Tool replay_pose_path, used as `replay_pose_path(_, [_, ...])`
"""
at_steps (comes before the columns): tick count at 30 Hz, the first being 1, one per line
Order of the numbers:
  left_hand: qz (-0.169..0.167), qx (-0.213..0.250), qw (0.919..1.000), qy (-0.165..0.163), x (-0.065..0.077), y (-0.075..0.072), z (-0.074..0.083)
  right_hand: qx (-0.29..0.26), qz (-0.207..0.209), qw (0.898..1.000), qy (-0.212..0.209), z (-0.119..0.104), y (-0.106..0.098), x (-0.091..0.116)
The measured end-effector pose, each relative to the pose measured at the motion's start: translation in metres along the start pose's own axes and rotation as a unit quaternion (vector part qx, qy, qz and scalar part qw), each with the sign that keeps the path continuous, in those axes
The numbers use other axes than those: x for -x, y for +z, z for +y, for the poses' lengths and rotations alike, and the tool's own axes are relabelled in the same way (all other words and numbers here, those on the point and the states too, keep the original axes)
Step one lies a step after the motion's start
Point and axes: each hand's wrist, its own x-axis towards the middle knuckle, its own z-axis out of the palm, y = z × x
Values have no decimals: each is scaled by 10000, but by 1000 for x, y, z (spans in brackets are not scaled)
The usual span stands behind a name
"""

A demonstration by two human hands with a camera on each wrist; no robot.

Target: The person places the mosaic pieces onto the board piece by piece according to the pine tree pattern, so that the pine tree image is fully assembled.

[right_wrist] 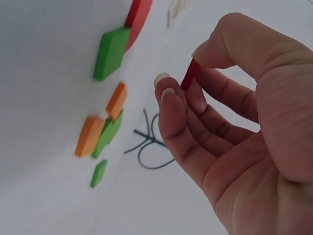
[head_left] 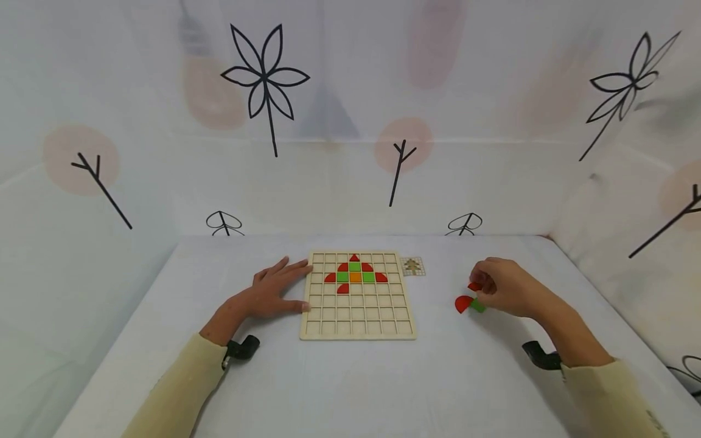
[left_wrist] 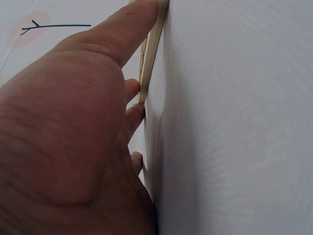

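Note:
My left hand [head_left: 274, 289] lies at the left edge of a wooden grid board [head_left: 358, 338], fingers and thumb spread straight against its side. In the left wrist view, its thumb and fingertips touch the board's edge. Several red and green pieces and one orange square [head_left: 355, 277] sit in the upper cells, forming a stepped peak. To the right of the board, my right hand [head_left: 509, 289] pinches a small red piece [right_wrist: 190, 74] between thumb and fingers, above the table. Below that hand lie a rounded red piece [head_left: 463, 303] and a green square [head_left: 478, 306].
Just right of the board lies a small card [head_left: 413, 266] with a tree-like pattern on a grid. The right wrist view shows more loose orange pieces [right_wrist: 89, 137] and green pieces [right_wrist: 99, 174] on the white table. Patterned cloth walls [head_left: 350, 188] enclose the back and sides.

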Motion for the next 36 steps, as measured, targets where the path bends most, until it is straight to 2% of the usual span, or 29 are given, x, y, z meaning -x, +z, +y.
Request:
replay_pose_path(16, [47, 33, 10000, 29, 0, 1, -3, -2, -2, 9993, -370, -57, 18, -24])
replay_pose_path(28, [20, 107, 9999, 17, 1, 0, 0, -8, -159, 9960, -878, -84, 40, -53])
replay_pose_path(36, [25, 40, 10000, 35, 0, 0, -1, 99, -330, 9962, -799, -103, 54, -69])
